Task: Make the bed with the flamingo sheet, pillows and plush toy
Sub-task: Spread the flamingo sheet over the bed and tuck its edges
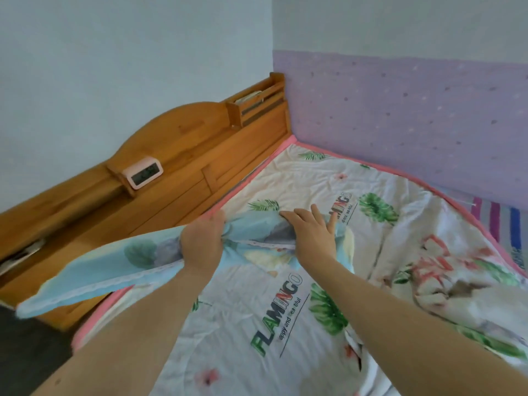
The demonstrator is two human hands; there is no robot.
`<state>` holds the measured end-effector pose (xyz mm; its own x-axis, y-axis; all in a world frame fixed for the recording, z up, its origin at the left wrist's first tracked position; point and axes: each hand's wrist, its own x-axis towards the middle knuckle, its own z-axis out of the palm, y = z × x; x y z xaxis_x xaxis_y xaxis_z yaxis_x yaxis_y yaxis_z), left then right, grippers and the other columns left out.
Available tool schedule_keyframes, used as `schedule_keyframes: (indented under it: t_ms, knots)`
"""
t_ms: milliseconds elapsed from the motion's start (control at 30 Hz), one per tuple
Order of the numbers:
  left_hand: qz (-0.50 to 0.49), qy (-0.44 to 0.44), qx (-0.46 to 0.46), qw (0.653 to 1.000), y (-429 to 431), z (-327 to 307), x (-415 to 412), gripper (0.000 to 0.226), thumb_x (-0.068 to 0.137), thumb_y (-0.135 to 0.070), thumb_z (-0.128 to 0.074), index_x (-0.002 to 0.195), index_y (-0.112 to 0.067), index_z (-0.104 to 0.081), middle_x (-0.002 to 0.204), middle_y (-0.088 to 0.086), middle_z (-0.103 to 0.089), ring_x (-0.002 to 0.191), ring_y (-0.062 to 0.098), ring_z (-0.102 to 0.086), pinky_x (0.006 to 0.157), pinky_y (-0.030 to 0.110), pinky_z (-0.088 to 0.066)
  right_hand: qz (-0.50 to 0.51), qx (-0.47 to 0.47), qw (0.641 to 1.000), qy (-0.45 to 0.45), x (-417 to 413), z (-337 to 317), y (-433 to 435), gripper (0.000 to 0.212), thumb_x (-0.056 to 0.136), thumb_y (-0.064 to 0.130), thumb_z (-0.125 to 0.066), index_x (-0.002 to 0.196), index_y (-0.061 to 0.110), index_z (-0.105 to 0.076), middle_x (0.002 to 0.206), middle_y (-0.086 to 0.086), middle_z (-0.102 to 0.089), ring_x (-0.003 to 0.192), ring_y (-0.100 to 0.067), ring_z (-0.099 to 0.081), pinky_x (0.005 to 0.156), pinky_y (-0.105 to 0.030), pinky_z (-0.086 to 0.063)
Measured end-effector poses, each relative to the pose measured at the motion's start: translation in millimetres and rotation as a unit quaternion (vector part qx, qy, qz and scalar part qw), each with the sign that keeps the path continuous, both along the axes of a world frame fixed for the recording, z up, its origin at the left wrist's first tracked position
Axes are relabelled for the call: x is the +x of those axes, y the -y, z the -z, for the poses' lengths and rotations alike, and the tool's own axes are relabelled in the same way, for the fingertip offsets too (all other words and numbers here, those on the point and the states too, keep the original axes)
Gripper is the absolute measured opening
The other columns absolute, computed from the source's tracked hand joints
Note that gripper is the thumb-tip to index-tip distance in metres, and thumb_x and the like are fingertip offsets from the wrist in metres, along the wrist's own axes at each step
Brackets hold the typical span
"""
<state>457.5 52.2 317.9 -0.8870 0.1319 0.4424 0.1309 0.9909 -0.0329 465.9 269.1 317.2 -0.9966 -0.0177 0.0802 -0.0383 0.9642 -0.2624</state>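
A person leans over the bed, both bare arms stretched toward its head end. The left hand (201,244) has its fingers curled tight around the bunched upper edge of a pale blue pillow (94,275). The right hand (311,234) lies on the pillow's other end, fingers straight and spread. The pillow has soft leaf shapes and a lace seam, and its left end hangs past the bed's edge. Beneath it lies the white flamingo sheet (257,324), pink-bordered and creased, printed with green leaves and "FLAMINGO".

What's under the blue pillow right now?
The flamingo sheet lies around the blue pillow at its right end; the patch directly beneath is covered.
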Motion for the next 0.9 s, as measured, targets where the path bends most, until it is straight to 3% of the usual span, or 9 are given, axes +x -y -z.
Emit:
schedule_keyframes:
  t_ms: [67, 100, 167, 233, 333, 400, 600, 800, 900]
  knots:
    - [0.026, 0.048, 0.004, 0.998, 4, 31, 12, 0.021, 0.058, -0.002, -0.065, 0.07, -0.013, -0.052, 0.055, 0.007, -0.055, 0.048, 0.032, -0.057, 0.043, 0.028, -0.026, 0.0, -0.009, 0.997, 0.076, 4, 23, 2, 0.073, 0.086, 0.001, -0.057, 0.141, 0.042, -0.034, 0.151, 0.007, -0.03, 0.147, -0.023, -0.011, 0.114, -0.056, 0.008]
    - [0.023, 0.131, 0.009, 0.991, 5, 50, 22, 0.024, 0.062, -0.004, -0.066, 0.074, -0.017, -0.05, 0.064, 0.005, -0.058, 0.059, 0.032, -0.06, 0.047, 0.031, -0.031, -0.003, -0.013, 0.99, 0.138, 9, 38, 3, 0.069, 0.088, 0.003, -0.056, 0.14, 0.043, -0.036, 0.151, 0.006, -0.031, 0.146, -0.023, -0.013, 0.114, -0.057, 0.005]
    - [0.012, 0.346, 0.043, 0.937, 7, 89, 38, 0.027, 0.073, -0.01, -0.064, 0.079, -0.026, -0.044, 0.083, -0.001, -0.055, 0.086, 0.027, -0.059, 0.064, 0.033, -0.039, -0.023, 0.001, 0.964, 0.265, 25, 68, 1, 0.063, 0.093, 0.006, -0.049, 0.142, 0.043, -0.035, 0.155, 0.003, -0.026, 0.146, -0.024, -0.011, 0.113, -0.059, 0.0]
    - [-0.007, 0.455, 0.079, 0.887, 4, 112, 45, 0.024, 0.079, -0.013, -0.061, 0.089, -0.03, -0.048, 0.094, -0.002, -0.055, 0.1, 0.023, -0.057, 0.076, 0.031, -0.042, -0.026, -0.003, 0.945, 0.327, 37, 92, -7, 0.063, 0.093, 0.008, -0.046, 0.145, 0.041, -0.03, 0.158, 0.001, -0.016, 0.147, -0.023, -0.009, 0.114, -0.059, -0.004]
    - [-0.007, 0.421, 0.149, 0.895, -15, 117, 44, 0.025, 0.081, -0.008, -0.052, 0.099, -0.025, -0.058, 0.115, -0.001, -0.062, 0.109, 0.022, -0.056, 0.083, 0.029, -0.045, 0.002, -0.068, 0.941, 0.331, 61, 107, -22, 0.06, 0.091, 0.008, -0.05, 0.143, 0.035, -0.036, 0.153, -0.002, -0.028, 0.14, -0.022, -0.03, 0.115, -0.048, -0.023]
    - [0.021, 0.406, 0.171, 0.897, -35, 113, 45, 0.021, 0.082, -0.01, -0.055, 0.1, -0.02, -0.061, 0.114, 0.001, -0.063, 0.109, 0.022, -0.056, 0.085, 0.029, -0.044, 0.026, -0.125, 0.943, 0.307, 80, 105, -33, 0.056, 0.09, 0.006, -0.052, 0.14, 0.029, -0.043, 0.147, -0.004, -0.038, 0.125, -0.023, -0.048, 0.106, -0.035, -0.038]
    - [0.108, 0.39, 0.249, 0.88, -120, 100, 71, 0.009, 0.083, -0.011, -0.065, 0.091, -0.013, -0.067, 0.1, 0.005, -0.07, 0.096, 0.021, -0.064, 0.083, 0.029, -0.047, 0.131, -0.328, 0.917, 0.184, 132, 95, -74, 0.036, 0.089, 0.009, -0.055, 0.123, 0.02, -0.062, 0.119, 0.001, -0.064, 0.104, -0.015, -0.06, 0.085, -0.017, -0.04]
    - [0.142, 0.442, 0.337, 0.819, -214, 97, 144, 0.016, 0.08, -0.008, -0.069, 0.076, -0.021, -0.062, 0.086, 0.01, -0.073, 0.084, 0.028, -0.068, 0.078, 0.037, -0.051, 0.24, -0.438, 0.859, 0.114, 212, 93, -147, 0.025, 0.089, 0.007, -0.057, 0.108, 0.016, -0.07, 0.101, -0.002, -0.071, 0.092, -0.017, -0.063, 0.087, -0.027, -0.048]
    - [0.165, 0.478, 0.338, 0.794, -273, 104, 196, 0.024, 0.081, -0.003, -0.067, 0.069, -0.022, -0.059, 0.074, 0.007, -0.069, 0.075, 0.025, -0.065, 0.069, 0.03, -0.047, 0.287, -0.457, 0.835, 0.11, 272, 99, -200, 0.024, 0.089, 0.005, -0.057, 0.106, 0.015, -0.07, 0.098, -0.002, -0.07, 0.092, -0.019, -0.064, 0.083, -0.029, -0.049]
